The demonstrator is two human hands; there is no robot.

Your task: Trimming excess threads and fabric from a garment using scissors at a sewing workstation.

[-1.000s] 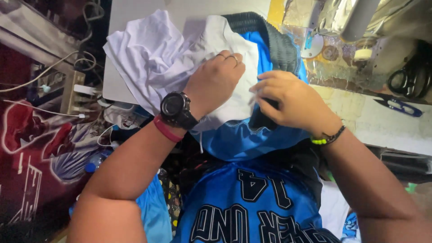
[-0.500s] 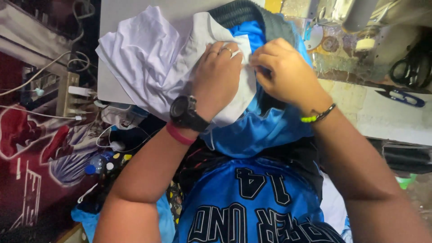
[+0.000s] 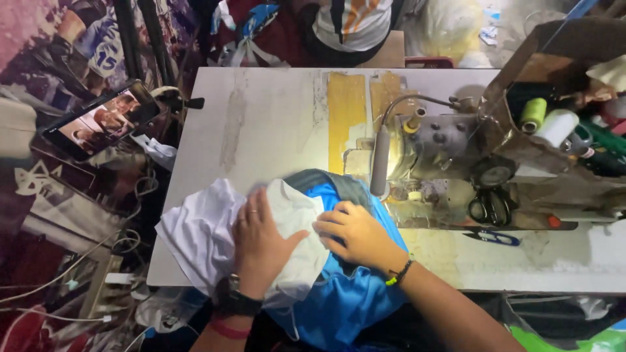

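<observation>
My left hand [image 3: 261, 244] lies flat, fingers spread, on a bunched white fabric piece [image 3: 202, 234] at the near edge of the sewing table [image 3: 274, 124]. A black wristwatch and a red band sit on that wrist. My right hand [image 3: 352, 234] presses down on a blue jersey [image 3: 345, 296] with a grey collar edge, where the white piece meets it. The jersey hangs over the table's front edge toward me. Both hands rest just left of the sewing machine [image 3: 450, 156].
Black scissors [image 3: 489, 207] lie on the machine bed. Thread spools [image 3: 544, 120] sit in a cardboard box at the right. A phone on a stand [image 3: 101, 120] is left of the table, with cables and fabric piles below. A person sits beyond the far edge.
The view has tilted up, so the whole table and machine now show. Both hands have flattened on the fabric, which now lies on the table's near edge.
</observation>
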